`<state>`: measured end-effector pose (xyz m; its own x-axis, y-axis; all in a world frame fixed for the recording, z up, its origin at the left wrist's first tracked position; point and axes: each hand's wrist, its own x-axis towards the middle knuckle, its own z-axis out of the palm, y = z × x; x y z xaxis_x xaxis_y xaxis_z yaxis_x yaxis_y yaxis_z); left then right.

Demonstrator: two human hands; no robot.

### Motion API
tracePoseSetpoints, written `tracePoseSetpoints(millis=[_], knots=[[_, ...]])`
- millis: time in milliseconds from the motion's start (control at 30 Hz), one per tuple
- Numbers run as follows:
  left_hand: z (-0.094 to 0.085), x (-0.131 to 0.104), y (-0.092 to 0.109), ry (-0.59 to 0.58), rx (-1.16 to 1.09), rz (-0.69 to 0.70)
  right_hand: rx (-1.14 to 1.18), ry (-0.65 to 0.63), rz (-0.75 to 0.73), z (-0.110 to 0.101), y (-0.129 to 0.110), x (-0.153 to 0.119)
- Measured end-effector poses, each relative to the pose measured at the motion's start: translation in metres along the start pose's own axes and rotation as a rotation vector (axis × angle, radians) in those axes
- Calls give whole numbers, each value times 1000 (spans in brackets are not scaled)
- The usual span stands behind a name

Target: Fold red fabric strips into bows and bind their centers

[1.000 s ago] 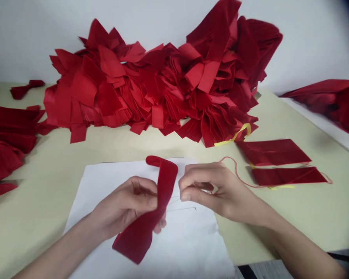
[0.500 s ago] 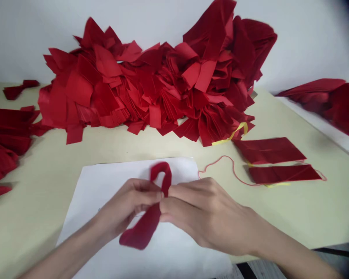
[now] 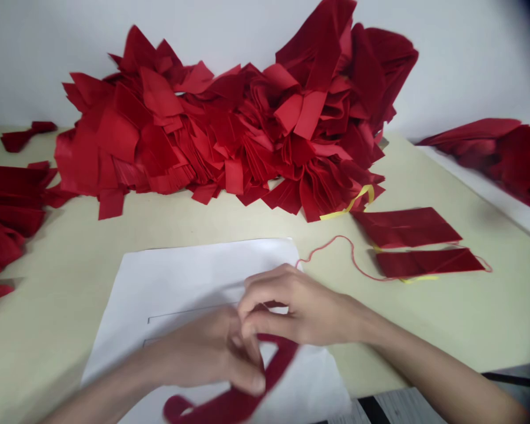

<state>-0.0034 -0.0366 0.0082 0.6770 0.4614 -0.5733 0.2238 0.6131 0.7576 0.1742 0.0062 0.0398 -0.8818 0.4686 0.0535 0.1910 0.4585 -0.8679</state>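
Observation:
A red fabric strip (image 3: 234, 405) hangs curved below my hands, over the lower part of a white paper (image 3: 168, 277) with thin drawn lines. My left hand (image 3: 212, 353), blurred, has its fingers closed on the strip near the middle. My right hand (image 3: 295, 306) is pinched, its fingertips meeting my left hand's fingers; part of the strip passes under it. A thin red string (image 3: 352, 250) runs from beside my right hand to two flat red folded pieces (image 3: 410, 228) on the right.
A large heap of red folded strips (image 3: 212, 129) stands against the wall, with a yellow ribbon (image 3: 348, 206) at its right end. More red stacks lie at the left edge (image 3: 9, 200) and on a white surface at the right (image 3: 507, 156).
The red strip has swung lower and towards me, its upper loop gone from above my hands. My right hand has turned and risen slightly; my left has moved lower and right.

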Motion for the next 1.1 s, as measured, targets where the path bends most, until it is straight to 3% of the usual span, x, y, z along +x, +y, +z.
tracePoseSetpoints(millis=[100, 200, 300, 400, 467, 533, 600, 633, 700, 800, 933, 1000, 1100], knots=[[-7, 3, 4, 321, -226, 156, -266, 153, -17, -3, -11, -7], [-18, -1, 10, 432, -543, 235, -350, 274, 24, -9, -9, -12], [-22, -8, 11, 208, -567, 271, -178, 280, 96, -14, 4, -9], [-13, -9, 8, -113, -358, 104, 14, 172, 92, -13, 12, -3], [-4, -7, 5, -184, -157, -13, 58, 78, 51, -10, 9, 0], [1, -3, 5, -41, 10, 15, 14, 40, 22, -7, 1, 0], [1, 1, 8, 249, 26, 115, -116, 72, 1, -4, -7, -3], [-2, 1, 9, 380, -38, 153, -194, 103, -5, -3, -10, -4], [-10, 0, 13, 486, -274, 177, -309, 173, 0, -4, -11, -7], [-21, -5, 17, 408, -525, 233, -300, 258, 56, -9, -3, -9], [-21, -8, 17, 196, -556, 296, -206, 307, 143, -14, 10, -8], [-17, -7, 16, 121, -564, 308, -170, 281, 153, -14, 12, -7], [-15, -5, 14, 99, -556, 344, -137, 171, 170, -12, 11, -5]])
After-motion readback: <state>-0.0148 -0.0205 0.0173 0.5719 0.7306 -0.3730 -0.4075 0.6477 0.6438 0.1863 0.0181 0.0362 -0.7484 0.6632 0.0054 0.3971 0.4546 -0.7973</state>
